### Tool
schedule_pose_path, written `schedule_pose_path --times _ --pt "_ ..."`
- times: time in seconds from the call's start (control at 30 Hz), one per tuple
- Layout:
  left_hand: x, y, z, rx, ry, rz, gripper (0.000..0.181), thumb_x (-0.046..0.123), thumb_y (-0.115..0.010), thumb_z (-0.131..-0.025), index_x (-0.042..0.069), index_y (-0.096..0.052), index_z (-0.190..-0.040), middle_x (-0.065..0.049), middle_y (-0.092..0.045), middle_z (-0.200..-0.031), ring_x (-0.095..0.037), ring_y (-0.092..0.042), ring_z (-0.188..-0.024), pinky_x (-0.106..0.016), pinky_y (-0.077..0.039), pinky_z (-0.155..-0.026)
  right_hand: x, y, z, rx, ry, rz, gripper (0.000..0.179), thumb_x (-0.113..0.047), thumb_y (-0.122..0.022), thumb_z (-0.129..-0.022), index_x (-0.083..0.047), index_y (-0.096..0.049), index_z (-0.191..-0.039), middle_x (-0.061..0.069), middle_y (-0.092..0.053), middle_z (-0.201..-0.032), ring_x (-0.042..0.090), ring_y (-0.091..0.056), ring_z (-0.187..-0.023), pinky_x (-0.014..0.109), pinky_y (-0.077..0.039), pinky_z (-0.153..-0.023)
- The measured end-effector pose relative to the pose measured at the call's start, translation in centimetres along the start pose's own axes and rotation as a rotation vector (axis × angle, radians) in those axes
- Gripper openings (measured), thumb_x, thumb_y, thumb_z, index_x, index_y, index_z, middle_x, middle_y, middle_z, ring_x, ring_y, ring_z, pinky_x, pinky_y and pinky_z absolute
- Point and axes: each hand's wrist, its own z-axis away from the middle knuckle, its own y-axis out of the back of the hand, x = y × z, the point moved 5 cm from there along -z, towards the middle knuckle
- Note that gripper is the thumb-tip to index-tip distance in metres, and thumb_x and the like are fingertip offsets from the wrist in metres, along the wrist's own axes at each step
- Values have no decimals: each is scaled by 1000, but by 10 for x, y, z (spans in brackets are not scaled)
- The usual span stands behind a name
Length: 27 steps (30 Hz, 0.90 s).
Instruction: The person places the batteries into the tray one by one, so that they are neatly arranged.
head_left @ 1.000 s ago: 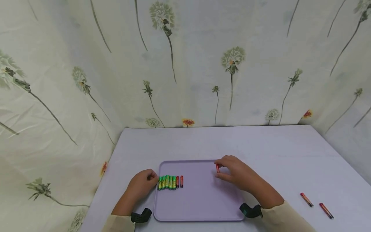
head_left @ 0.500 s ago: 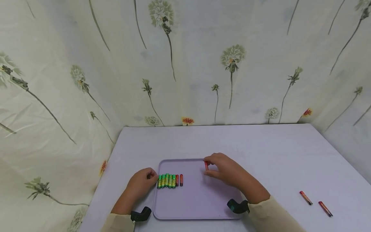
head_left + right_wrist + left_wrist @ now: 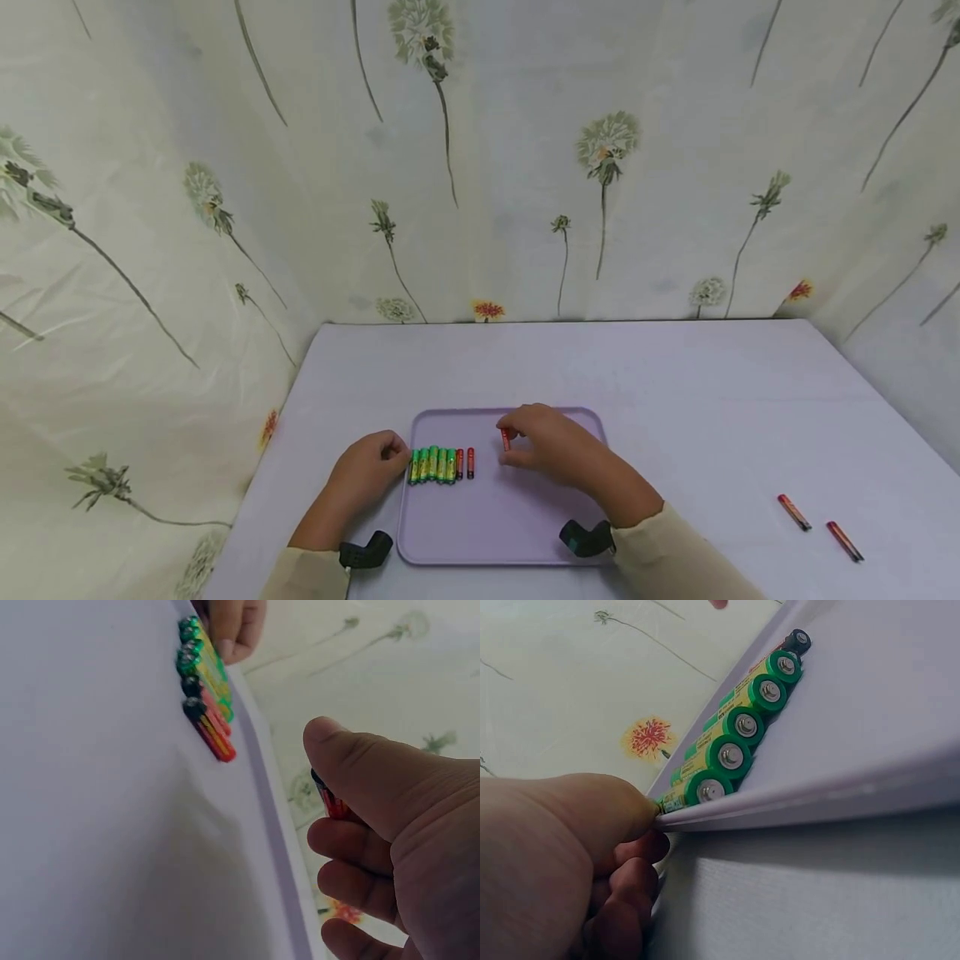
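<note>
A red battery (image 3: 506, 439) is pinched between the thumb and fingers of my right hand (image 3: 558, 450), above the middle of the purple tray (image 3: 495, 564); the hand hides much of it in the right wrist view. My left hand (image 3: 369, 468) grips the tray's left rim, with the thumb on the edge and the other fingers curled outside it. Right by that thumb, several green batteries (image 3: 730, 756) lie side by side in a row. Two red batteries continue the row on its right, the outer red battery (image 3: 470, 463) slightly apart.
Two more red batteries, a nearer one (image 3: 845, 542) and a farther one (image 3: 793, 512), lie slanted on the white table (image 3: 675, 375) right of the tray. Flower-printed cloth (image 3: 517, 167) hangs behind and beside the table.
My right hand has moved left across the tray with the red battery, closer to the row. The left hand stays at the tray's rim, and the row is unchanged.
</note>
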Motion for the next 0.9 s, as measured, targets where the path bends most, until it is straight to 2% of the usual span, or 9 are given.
schedule_pose_path --times 0.23,0.47,0.63,0.7,0.9 --pt "0 0 0 7 -7 -2 12 31 -69 -99 22 -68 -92 5 -60 -85 -15 -53 -83 -35 -42 -74 -6 -14 -8 -35 46 -13 46 -35 -81 -92 -9 -70 -128 -5 -70 -110 13 -61 -107 40 -53 -98" --pt "0 -2 0 6 1 -3 12 31 -69 -99 22 -68 -92 5 -60 -85 -15 -53 -82 -35 -42 -74 -13 -31 -13 -67 96 39 34 -36 -82 -91 -14 -72 -114 -10 -63 -95 10 -56 -94 33 -50 -90" --pt "1 -5 4 -12 9 6 11 31 -69 -98 22 -69 -93 5 -61 -86 -15 -54 -84 -36 -43 -76 -16 -42 -14 -68 109 71 32 -38 -83 -90 -16 -72 -111 -13 -58 -89 7 -51 -86 28 -47 -82" --pt "0 -5 4 -10 12 4 11 31 -69 -98 22 -69 -93 6 -61 -86 -15 -54 -84 -36 -43 -76 -17 -44 -14 -58 108 81 35 -39 -83 -89 -16 -73 -114 -14 -58 -91 6 -51 -86 28 -47 -82" --pt "0 0 0 7 -3 -12 11 31 -70 -98 22 -69 -93 5 -61 -87 -15 -54 -84 -36 -43 -75 -25 -44 -20 -42 107 126 34 -42 -83 -89 -18 -71 -110 -13 -56 -88 7 -51 -84 29 -45 -79"
